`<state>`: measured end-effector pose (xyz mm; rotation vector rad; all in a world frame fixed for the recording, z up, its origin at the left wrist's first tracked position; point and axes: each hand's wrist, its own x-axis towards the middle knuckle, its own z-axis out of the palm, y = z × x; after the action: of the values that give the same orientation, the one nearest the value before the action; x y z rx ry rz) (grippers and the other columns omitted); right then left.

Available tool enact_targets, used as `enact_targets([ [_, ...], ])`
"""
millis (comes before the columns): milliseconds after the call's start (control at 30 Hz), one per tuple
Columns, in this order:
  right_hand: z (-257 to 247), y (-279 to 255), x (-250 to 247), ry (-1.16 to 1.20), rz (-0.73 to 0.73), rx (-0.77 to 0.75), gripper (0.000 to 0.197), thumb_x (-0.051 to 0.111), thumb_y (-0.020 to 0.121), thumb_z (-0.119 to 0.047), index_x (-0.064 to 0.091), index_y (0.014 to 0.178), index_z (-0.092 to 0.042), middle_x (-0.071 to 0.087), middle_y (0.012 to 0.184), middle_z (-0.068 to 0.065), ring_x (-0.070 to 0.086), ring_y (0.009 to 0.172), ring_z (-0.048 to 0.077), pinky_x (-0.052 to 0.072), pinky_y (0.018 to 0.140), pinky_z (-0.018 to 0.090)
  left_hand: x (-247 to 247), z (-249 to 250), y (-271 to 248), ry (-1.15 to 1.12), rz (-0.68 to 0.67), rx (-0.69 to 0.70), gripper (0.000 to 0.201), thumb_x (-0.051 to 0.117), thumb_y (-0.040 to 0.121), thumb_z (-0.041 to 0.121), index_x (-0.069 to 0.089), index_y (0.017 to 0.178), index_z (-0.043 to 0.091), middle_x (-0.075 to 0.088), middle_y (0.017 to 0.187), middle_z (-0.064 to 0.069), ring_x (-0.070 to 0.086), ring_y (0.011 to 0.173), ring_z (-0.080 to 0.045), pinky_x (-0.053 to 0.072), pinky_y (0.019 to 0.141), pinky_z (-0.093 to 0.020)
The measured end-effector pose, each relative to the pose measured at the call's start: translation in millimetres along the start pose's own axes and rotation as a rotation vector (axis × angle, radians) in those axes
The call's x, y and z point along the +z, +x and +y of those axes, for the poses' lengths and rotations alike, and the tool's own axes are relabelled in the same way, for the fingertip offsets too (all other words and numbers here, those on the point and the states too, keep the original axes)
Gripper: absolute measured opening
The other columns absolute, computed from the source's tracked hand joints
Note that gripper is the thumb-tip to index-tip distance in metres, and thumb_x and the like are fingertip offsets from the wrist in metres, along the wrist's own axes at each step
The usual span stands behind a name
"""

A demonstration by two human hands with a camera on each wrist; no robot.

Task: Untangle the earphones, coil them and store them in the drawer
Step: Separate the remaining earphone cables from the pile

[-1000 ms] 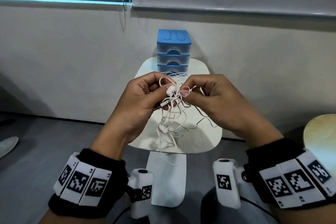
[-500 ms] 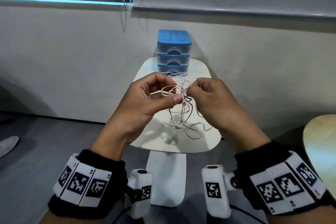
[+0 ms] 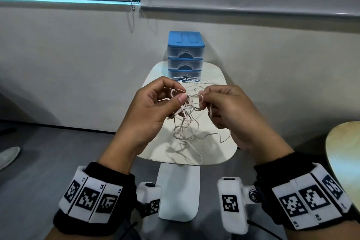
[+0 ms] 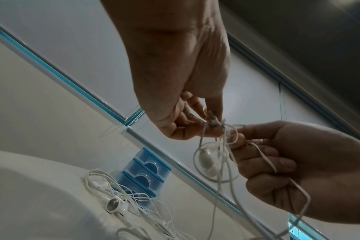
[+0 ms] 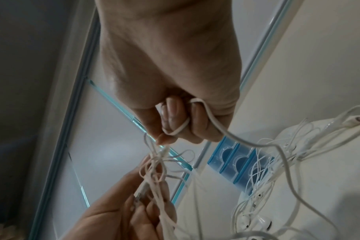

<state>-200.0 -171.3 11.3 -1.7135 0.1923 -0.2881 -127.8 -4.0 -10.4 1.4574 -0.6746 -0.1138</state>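
A tangled pinkish-white pair of earphones (image 3: pixel 187 117) hangs between my two hands above the small white table (image 3: pixel 218 152). My left hand (image 3: pixel 182 96) pinches a knot of cable between thumb and forefinger (image 4: pixel 214 125). My right hand (image 3: pixel 202 98) pinches the same knot from the right, and a strand loops round its curled fingers (image 5: pixel 175 129). Loose loops dangle down onto the table top. The blue three-drawer unit (image 3: pixel 185 54) stands at the table's far edge, all drawers closed. One earbud (image 4: pixel 206 158) hangs in the tangle below my fingers.
A second bundle of white earphones (image 4: pixel 115 203) lies on the table in front of the drawers. A pale wooden table edge (image 3: pixel 342 161) shows at the right. A shoe (image 3: pixel 7 156) is on the grey floor at the left. A wall rises right behind the table.
The earbud that showed at my left thumb has dropped out of sight in the head view. Both hands have shifted their pinch along the knot, and the dangling loops have spread lower over the table.
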Motion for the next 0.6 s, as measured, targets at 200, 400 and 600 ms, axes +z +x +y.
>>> enact_targets([
  [200, 0.9, -1.0, -1.3, 0.147, 0.058, 0.024, 0.033, 0.054, 0.098, -0.008, 0.056, 0.065, -0.006, 0.028, 0.043, -0.006, 0.018, 0.035, 0.007, 0.015, 0.038, 0.017, 4.9, -4.7, -1.1, 0.004, -0.043, -0.028, 0.017, 0.07, 0.091, 0.005, 0.072, 0.106, 0.01, 0.068, 0.085, 0.004, 0.063, 0.069, -0.013, 0.048, 0.066, -0.022],
  [400, 0.5, -0.3, -3.2, 0.153, 0.086, 0.033, 0.032, 0.052, 0.098, -0.007, 0.056, 0.067, -0.002, 0.022, 0.043, -0.007, 0.015, 0.036, 0.008, 0.013, 0.042, 0.018, 4.7, -6.1, 0.6, 0.01, -0.038, -0.041, 0.012, 0.068, 0.092, 0.003, 0.068, 0.091, 0.015, 0.069, 0.08, 0.009, 0.06, 0.071, -0.008, 0.046, 0.068, -0.026],
  [600, -2.1, 0.0, 1.3, 0.157, 0.067, 0.012, 0.03, 0.051, 0.098, -0.005, 0.058, 0.068, -0.001, 0.022, 0.043, -0.007, 0.016, 0.037, 0.008, 0.014, 0.041, 0.019, 1.6, -1.0, 0.0, -0.01, -0.034, -0.06, 0.014, 0.064, 0.095, 0.002, 0.064, 0.089, 0.015, 0.068, 0.075, 0.006, 0.059, 0.067, -0.008, 0.042, 0.065, -0.025],
])
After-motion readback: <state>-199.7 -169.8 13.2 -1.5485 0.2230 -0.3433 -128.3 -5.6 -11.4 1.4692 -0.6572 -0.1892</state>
